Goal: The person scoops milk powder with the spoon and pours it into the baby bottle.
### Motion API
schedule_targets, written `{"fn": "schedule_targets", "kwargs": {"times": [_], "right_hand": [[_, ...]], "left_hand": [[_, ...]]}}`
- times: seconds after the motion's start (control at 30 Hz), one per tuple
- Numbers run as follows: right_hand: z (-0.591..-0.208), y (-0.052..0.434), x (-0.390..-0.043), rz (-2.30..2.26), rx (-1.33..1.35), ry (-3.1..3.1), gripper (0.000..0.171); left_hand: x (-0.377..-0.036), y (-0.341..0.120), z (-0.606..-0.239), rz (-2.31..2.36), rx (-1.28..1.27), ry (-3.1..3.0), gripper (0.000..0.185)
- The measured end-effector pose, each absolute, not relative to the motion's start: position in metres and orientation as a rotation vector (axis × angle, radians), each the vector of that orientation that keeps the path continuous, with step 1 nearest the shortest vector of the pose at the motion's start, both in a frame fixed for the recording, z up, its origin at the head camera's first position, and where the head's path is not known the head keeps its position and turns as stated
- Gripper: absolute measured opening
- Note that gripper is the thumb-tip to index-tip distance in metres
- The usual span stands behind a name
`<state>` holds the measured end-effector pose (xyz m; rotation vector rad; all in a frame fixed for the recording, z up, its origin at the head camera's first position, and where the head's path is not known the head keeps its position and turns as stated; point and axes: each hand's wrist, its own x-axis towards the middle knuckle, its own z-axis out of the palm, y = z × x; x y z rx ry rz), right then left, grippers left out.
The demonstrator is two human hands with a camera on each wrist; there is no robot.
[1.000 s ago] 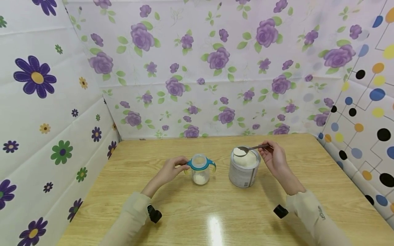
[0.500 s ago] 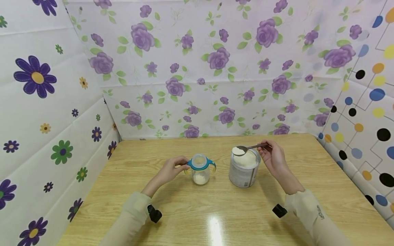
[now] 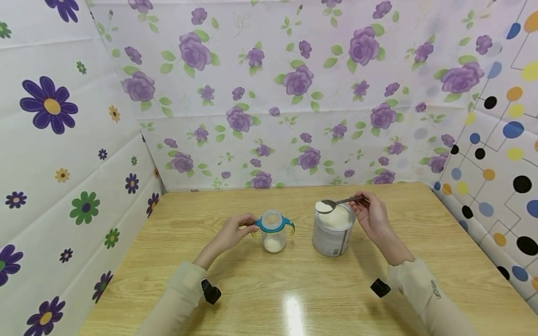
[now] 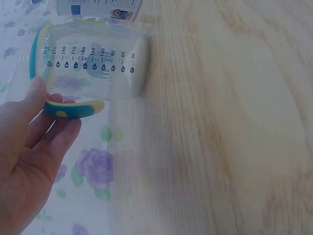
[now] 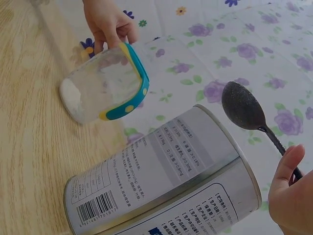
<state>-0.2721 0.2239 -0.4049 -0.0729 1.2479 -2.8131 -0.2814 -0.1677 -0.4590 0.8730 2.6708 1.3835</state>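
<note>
A clear baby bottle (image 3: pixel 273 239) with a teal and yellow two-handled collar stands upright on the table, its top uncovered. White powder lies in its bottom, and printed measuring marks show in the left wrist view. My left hand (image 3: pixel 232 233) pinches the bottle's left handle (image 4: pixel 73 108) between thumb and fingers. To the right stands an open milk powder can (image 3: pixel 332 239), filled high with pale powder. My right hand (image 3: pixel 374 216) grips a dark spoon (image 3: pixel 327 206) by its handle. The spoon's bowl, heaped with powder, hangs over the can's left rim, apart from the bottle.
Both containers stand on a wood-grain table (image 3: pixel 252 294). Behind it hangs a rose-patterned cloth (image 3: pixel 273 93); patterned cloths also close the left and right sides. A dark wrist camera (image 3: pixel 380 288) sits by the right sleeve, another by the left sleeve.
The right hand and the loaded spoon have shifted slightly left, from above the can's powder toward its left rim. The left hand and the bottle have stayed in place.
</note>
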Motion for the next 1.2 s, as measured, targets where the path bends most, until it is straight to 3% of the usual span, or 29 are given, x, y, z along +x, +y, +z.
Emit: {"fn": "schedule_targets", "kwargs": {"times": [1.2], "right_hand": [[-0.395,0.205,-0.276,-2.731,-0.091,1.359,0.037]], "left_hand": [[-0.285,-0.169,-0.462,1.378,0.841,2.68,0.014]]}}
